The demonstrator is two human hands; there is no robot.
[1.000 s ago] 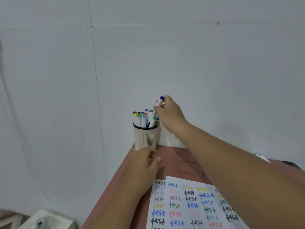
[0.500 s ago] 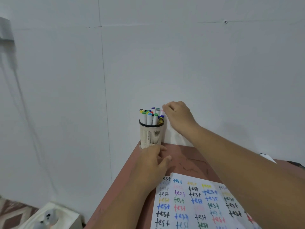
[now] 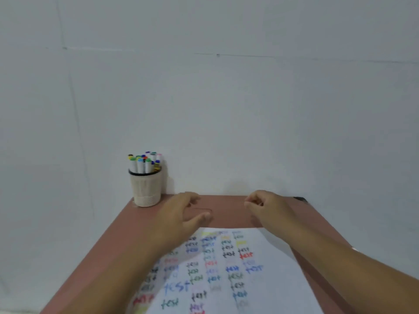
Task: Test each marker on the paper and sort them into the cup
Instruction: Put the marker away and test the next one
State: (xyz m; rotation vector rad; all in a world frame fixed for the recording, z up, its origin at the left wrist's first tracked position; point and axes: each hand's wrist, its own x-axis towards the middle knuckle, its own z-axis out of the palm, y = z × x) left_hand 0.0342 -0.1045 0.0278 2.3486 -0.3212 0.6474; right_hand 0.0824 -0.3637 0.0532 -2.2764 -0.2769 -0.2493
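A cream ribbed cup [image 3: 147, 191] with a black rim stands at the table's far left corner against the wall. Several white markers [image 3: 145, 163] with coloured caps stick up out of it. A white paper [image 3: 267, 279] covered with rows of the word "test" in many colours lies on the table in front of me. My left hand [image 3: 181, 215] hovers right of the cup over the bare table, fingers relaxed, holding nothing. My right hand [image 3: 266, 208] hovers near the table's far edge with fingers loosely curled and nothing in them. The frame is blurred.
The reddish-brown table [image 3: 226, 211] butts against a plain white wall [image 3: 226, 98]. A small dark object [image 3: 299, 198] sits at the table's far right corner.
My right hand let a blue-capped marker into the cup and drew back right and down. My left hand left the cup's base and moved right. The view swung to the right.
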